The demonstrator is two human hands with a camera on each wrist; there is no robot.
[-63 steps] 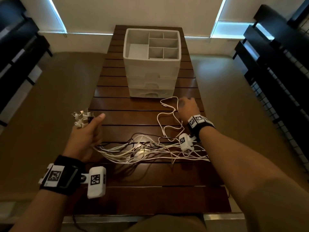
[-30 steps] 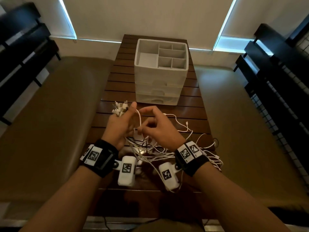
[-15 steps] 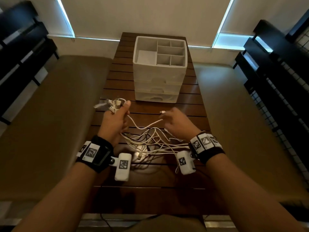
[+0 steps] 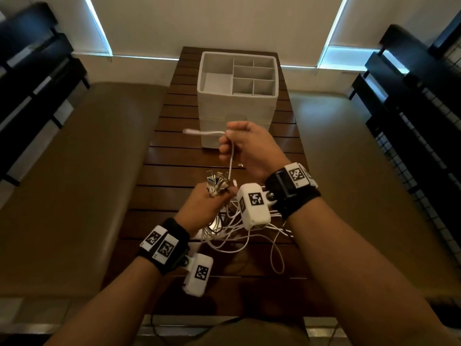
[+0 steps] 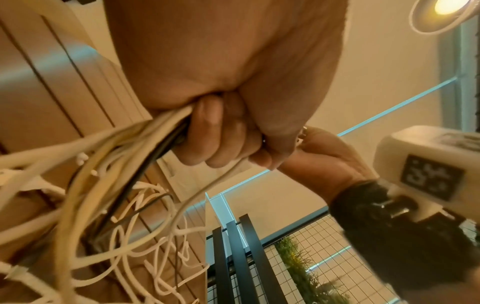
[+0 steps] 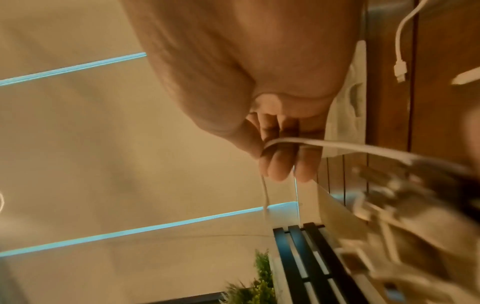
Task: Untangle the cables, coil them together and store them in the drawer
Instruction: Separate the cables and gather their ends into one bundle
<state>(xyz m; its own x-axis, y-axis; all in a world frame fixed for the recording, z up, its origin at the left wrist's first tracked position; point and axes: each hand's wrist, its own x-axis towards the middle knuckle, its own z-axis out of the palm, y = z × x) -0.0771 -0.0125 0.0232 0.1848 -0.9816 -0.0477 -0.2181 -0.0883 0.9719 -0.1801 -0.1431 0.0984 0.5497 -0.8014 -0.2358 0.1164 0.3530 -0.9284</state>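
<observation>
My left hand (image 4: 199,208) grips a bundle of white cables just below their plug ends (image 4: 217,183), which stick up out of the fist; in the left wrist view the fingers (image 5: 215,131) curl round the bundle (image 5: 145,135). The rest of the cables (image 4: 239,240) hang in a tangle onto the table. My right hand (image 4: 245,148) is raised above the left and pinches one white cable (image 4: 230,158), whose plug end (image 4: 189,131) points left. In the right wrist view that cable (image 6: 324,145) runs across the fingers (image 6: 280,156). The white drawer unit (image 4: 238,101) stands behind, its drawers closed.
The slatted dark wooden table (image 4: 174,151) is narrow, with brown padded benches (image 4: 74,171) on both sides. Black shelving (image 4: 411,101) stands at the right and left walls. The drawer unit's top has open compartments (image 4: 252,71).
My right hand has lifted from the tangle and pulled one cable end up. The left hand has moved right and nearer, still gripping the plug bundle.
</observation>
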